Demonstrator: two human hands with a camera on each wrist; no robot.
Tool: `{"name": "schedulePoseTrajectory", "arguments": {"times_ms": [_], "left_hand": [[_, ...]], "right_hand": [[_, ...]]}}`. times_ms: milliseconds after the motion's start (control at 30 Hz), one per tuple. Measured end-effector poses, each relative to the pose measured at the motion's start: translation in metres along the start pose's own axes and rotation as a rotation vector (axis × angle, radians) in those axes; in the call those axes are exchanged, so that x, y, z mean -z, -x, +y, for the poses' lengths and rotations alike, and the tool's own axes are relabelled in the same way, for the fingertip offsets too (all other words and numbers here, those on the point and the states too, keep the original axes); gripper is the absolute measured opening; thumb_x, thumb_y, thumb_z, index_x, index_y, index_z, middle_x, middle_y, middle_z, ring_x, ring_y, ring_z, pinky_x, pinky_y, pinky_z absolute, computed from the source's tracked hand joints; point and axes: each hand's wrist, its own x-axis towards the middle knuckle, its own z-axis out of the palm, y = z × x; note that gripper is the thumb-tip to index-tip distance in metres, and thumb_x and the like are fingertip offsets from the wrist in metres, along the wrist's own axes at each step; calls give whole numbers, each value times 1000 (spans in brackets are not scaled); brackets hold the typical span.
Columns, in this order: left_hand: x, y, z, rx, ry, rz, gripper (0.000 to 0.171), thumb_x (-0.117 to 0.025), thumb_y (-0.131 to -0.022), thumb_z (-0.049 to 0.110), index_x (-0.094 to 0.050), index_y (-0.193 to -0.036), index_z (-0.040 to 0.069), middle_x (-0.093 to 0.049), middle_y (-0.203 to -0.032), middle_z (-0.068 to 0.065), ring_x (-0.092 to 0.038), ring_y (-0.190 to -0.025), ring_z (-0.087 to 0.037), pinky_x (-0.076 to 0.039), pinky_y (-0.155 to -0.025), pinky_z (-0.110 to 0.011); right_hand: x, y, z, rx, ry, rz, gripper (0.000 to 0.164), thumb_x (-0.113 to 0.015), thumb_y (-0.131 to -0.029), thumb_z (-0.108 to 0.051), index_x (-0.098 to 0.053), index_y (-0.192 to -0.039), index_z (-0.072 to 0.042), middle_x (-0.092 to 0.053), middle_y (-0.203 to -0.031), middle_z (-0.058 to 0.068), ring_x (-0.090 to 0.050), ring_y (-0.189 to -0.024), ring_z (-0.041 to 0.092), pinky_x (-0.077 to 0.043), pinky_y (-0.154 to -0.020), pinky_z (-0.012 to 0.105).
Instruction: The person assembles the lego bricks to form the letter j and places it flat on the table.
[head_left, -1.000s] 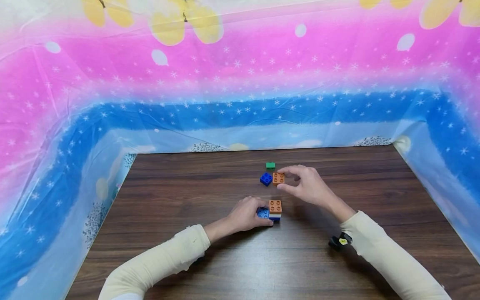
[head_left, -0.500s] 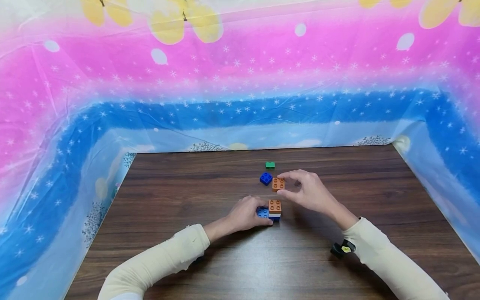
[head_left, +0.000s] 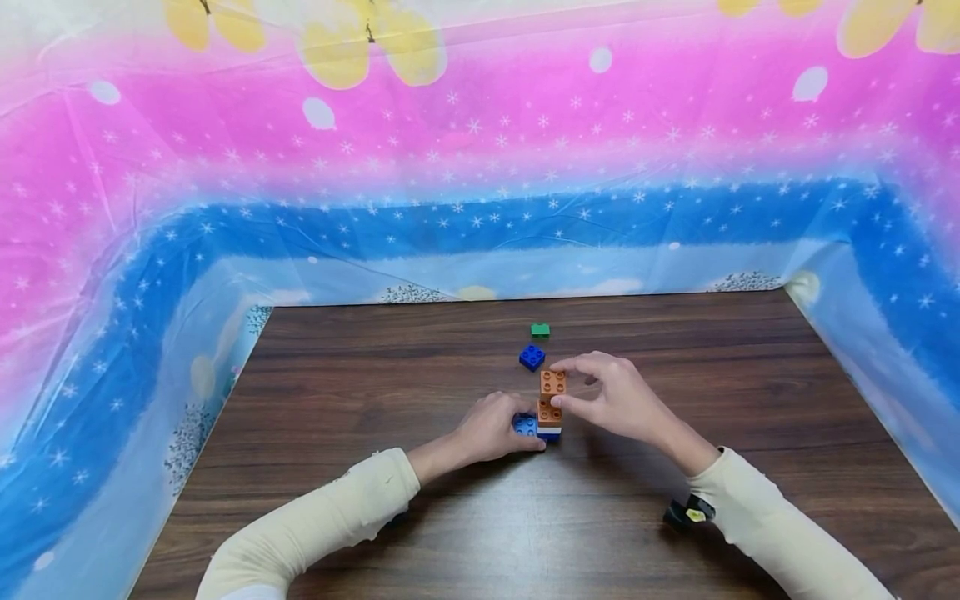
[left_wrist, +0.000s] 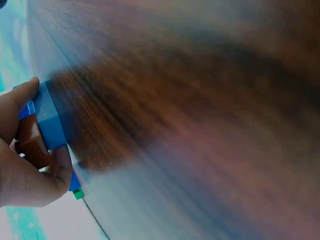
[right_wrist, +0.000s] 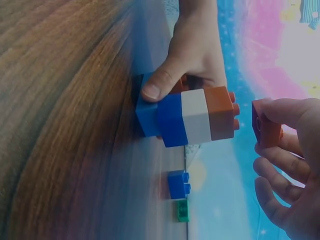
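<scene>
Orange brick (head_left: 553, 382), pinched by right fingers (right_wrist: 289, 110), nearer the stack (right_wrist: 196, 116) than before, left fingers (right_wrist: 164, 80) gripping its base (right_wrist: 147, 116)

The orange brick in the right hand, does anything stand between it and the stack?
Nothing visible: the right wrist view shows only a gap between the orange brick and the stack. The left hand grips lower down.

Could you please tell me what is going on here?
A person's left hand grips a block stack by its light-blue base, while the right hand pinches an orange block above it, not yet joined. The stack's upper blocks are dark blue, white and orange. Farther back rest a blue block and a green block.
</scene>
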Motion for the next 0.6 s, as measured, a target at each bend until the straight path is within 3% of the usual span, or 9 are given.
{"name": "schedulePoseTrajectory", "arguments": {"times_ms": [367,600], "left_hand": [[0,0,0,-8,-5,4,49,-84,-86,38,-73,-128,15,-73,-121,1,-65,-98,-10,-49,-87,-34],[-1,0,-1,-5,-8,4,47,-84,-86,38,-74,-126,16,-74,-118,2,-64,-96,-9,-49,-85,-32]], "right_hand": [[-4,8,-4,0,4,-25,41,-82,-88,-33,-72,-124,-16,-72,-111,-2,-68,-100,24,-56,-80,46],[-8,12,-3,-2,15,-32,41,-82,-88,-34,-72,-124,-17,-71,-111,-3,-67,-99,18,-56,-81,38]]}}
